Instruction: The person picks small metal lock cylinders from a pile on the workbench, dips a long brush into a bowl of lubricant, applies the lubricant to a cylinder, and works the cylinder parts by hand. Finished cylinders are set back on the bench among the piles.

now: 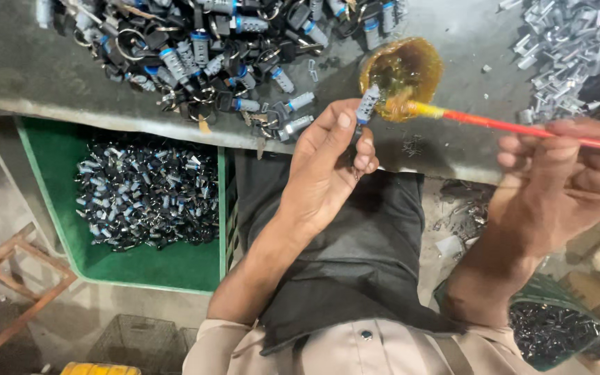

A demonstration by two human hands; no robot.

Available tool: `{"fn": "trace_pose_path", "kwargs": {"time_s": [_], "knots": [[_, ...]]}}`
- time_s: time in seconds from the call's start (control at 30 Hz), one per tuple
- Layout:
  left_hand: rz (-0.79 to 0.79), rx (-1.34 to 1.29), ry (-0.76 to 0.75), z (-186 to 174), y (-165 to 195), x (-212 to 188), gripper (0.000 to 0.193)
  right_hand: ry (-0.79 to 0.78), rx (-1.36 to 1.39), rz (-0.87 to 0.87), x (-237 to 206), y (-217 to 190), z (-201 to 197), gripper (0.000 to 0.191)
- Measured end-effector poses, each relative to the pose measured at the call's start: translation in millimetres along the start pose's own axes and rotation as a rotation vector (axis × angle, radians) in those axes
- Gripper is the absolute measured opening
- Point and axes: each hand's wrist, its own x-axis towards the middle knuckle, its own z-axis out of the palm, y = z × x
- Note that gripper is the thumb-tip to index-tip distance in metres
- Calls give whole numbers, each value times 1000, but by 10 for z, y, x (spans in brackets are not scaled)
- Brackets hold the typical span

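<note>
At the far left we saw a wooden frame (8, 278) on the floor, and beside it a green crate (175, 267) that sat below the edge of the bench (29, 76) and held a heap of small dark and silver lock parts (147, 198). Above the crate, on the grey bench, lay a large pile of lock cylinders with blue bands, black keys and rings (210, 48), spread across the top left of the view. Moving rightward, our left hand (324, 170) was raised over the lap, its grip narrow, thumb and fingertips pinched on a small silver lock cylinder (367, 104) that stood nearly upright just at the near rim of a shallow dish of amber grease (403, 69). The yellowed tip of a red-handled brush (494, 123) met the cylinder beside the dish; whether bristles touched the metal we could not quite tell, as that spot was blurred. The brush handle ran rightward into our right hand (567, 180), whose fingers were closed around it. Beyond, at the top right of the bench, lay a heap of bright silver metal pieces (571, 42), and low at the right a green basket of dark parts (550, 333) showed beside our knee.
</note>
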Motion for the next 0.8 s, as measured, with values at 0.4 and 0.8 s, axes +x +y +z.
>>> {"fn": "trace_pose_path", "kwargs": {"time_s": [0.4,0.8], "knots": [[-49,-109,-46,26,-41,-134,23,-64,-43,-38,-45,202,-172,18],[-27,-67,-42,12,-10,-142,22,-42,-3,-43,-19,106,-94,22]]}}
